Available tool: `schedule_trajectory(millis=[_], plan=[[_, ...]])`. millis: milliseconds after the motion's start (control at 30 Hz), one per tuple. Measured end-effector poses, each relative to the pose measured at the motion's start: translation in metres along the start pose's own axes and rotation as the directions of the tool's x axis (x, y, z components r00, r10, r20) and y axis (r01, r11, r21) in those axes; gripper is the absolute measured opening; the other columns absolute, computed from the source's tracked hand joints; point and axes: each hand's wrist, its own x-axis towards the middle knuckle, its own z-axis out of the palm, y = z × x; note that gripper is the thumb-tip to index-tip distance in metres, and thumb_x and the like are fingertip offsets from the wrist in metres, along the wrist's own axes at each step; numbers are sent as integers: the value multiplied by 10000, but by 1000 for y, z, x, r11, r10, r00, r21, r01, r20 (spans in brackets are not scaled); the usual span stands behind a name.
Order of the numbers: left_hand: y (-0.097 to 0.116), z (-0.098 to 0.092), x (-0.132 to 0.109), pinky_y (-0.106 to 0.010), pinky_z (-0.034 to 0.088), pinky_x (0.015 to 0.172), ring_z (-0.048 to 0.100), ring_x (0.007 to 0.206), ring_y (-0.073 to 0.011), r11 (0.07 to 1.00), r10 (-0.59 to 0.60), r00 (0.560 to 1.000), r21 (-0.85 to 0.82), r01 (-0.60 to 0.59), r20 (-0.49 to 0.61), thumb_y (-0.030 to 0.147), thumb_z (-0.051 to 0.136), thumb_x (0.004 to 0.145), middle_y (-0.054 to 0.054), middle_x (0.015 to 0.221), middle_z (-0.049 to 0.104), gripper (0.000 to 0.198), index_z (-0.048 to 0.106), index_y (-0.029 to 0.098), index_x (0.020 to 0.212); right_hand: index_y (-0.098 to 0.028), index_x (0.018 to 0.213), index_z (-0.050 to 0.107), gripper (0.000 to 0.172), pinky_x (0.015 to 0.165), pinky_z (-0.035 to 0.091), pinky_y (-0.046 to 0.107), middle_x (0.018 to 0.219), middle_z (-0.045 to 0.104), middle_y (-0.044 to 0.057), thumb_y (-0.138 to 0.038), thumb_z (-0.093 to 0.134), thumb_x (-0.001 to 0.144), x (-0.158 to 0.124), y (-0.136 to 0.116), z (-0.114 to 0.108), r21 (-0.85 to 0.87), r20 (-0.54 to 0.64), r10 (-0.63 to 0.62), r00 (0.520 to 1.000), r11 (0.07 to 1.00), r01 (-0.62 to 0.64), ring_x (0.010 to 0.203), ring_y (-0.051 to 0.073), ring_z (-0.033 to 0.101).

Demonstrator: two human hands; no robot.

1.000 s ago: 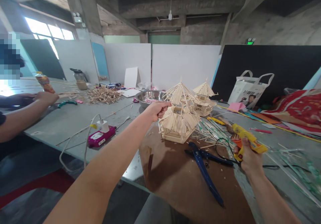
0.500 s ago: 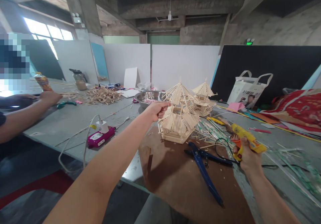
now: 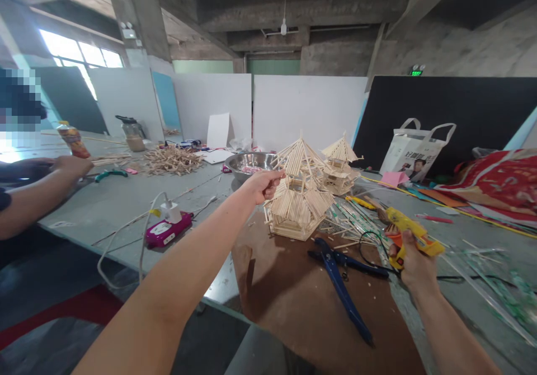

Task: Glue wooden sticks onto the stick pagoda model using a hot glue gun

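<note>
A pavilion model of thin wooden sticks (image 3: 298, 210) stands at the back of a brown sheet (image 3: 310, 302). My left hand (image 3: 266, 186) pinches at the left edge of its upper roof; whatever lies between the fingertips is too small to make out. On the right, my right hand (image 3: 415, 260) is wrapped round a yellow glue gun (image 3: 413, 232), whose nozzle end points left. Blue long-handled cutters (image 3: 342, 291) lie on the sheet between the model and the glue gun. Behind the first model is a second stick pavilion (image 3: 339, 168).
Beyond my left hand sits a metal bowl (image 3: 241, 176). Left are a purple power strip (image 3: 170, 230), a stick pile (image 3: 172, 159), a bottle (image 3: 73, 140) and another person's hand (image 3: 73, 165). Clear strips (image 3: 482, 277) and a white bag (image 3: 413, 151) are right.
The other person's hand at the left has moved slightly down and left, away from the bottle. My two hands have hardly moved.
</note>
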Motion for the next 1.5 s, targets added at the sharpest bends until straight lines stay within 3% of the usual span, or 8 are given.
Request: schedule_trajectory(millis=[300, 433, 500, 600, 733, 933, 1200, 1500], plan=[[-24, -6, -39, -161, 106, 297, 200, 269, -8, 980, 184, 980, 87, -178, -69, 322, 629, 651, 89, 377, 312, 192, 555, 145, 646, -170, 710, 516, 388, 257, 269, 142, 566, 569, -54, -507, 644, 568, 3, 3, -2, -39, -11, -10, 1000, 999, 10, 301, 28, 401], [-49, 13, -69, -176, 116, 335, 206, 318, -17, 939, 212, 970, 299, -169, -118, 346, 648, 613, 79, 364, 307, 216, 622, 132, 628, -167, 688, 518, 388, 266, 272, 144, 488, 533, -55, -524, 626, 581, 1, -1, 0, -66, 15, -3, 1000, 998, 4, 301, 34, 394], [-65, 29, -75, -184, 166, 364, 261, 359, -33, 896, 189, 981, 417, -155, -43, 332, 648, 602, 55, 391, 375, 193, 653, 139, 619, -173, 691, 516, 378, 271, 281, 148, 484, 535, -56, -519, 627, 585, 1, -3, 2, -64, 25, -12, 1000, 998, 13, 301, 35, 391], [-92, 53, -68, -196, 219, 408, 328, 411, -63, 799, 155, 981, 570, -192, 114, 337, 628, 608, 30, 436, 451, 183, 661, 160, 569, -176, 690, 517, 361, 271, 274, 152, 512, 559, -47, -510, 619, 601, 3, -2, 2, -62, 20, -20, 1000, 998, 21, 309, 39, 409], [-123, 85, -40, -204, 235, 422, 394, 441, -105, 658, 188, 969, 712, -244, 159, 344, 578, 652, 10, 463, 498, 188, 655, 191, 574, -175, 696, 527, 372, 276, 275, 155, 527, 569, -45, -519, 620, 592, 7, 0, 0, -51, 5, -20, 1000, 998, 20, 306, 35, 411], [-149, 122, -4, -239, 318, 505, 500, 546, -183, 250, 349, 910, 913, -322, 225, 254, 552, 677, -33, 499, 457, 152, 575, 203, 536, -176, 709, 532, 362, 269, 266, 153, 632, 600, -33, -518, 602, 612, 7, -1, -1, -37, -2, -15, 1000, 999, 15, 319, 22, 410], [-151, 127, 16, -323, 396, 610, 562, 679, -240, 127, 315, 913, 941, -312, 260, 106, 527, 666, -80, 633, 496, 111, 525, 154, 565, -175, 716, 536, 342, 282, 281, 156, 639, 594, -34, -501, 596, 634, 12, 0, -4, -10, 4, -33, 999, 999, 33, 319, 25, 421], [-147, 117, -2, -358, 419, 719, 564, 824, -246, 49, 222, 917, 936, -349, 331, 135, 425, 741, -127, 852, 568, 158, 580, 155, 756, -170, 730, 512, 369, 309, 281, 162, 583, 562, -50, -518, 583, 631, 14, -9, -3, -91, -136, -117, 984, 990, 105, 325, 28, 394]])
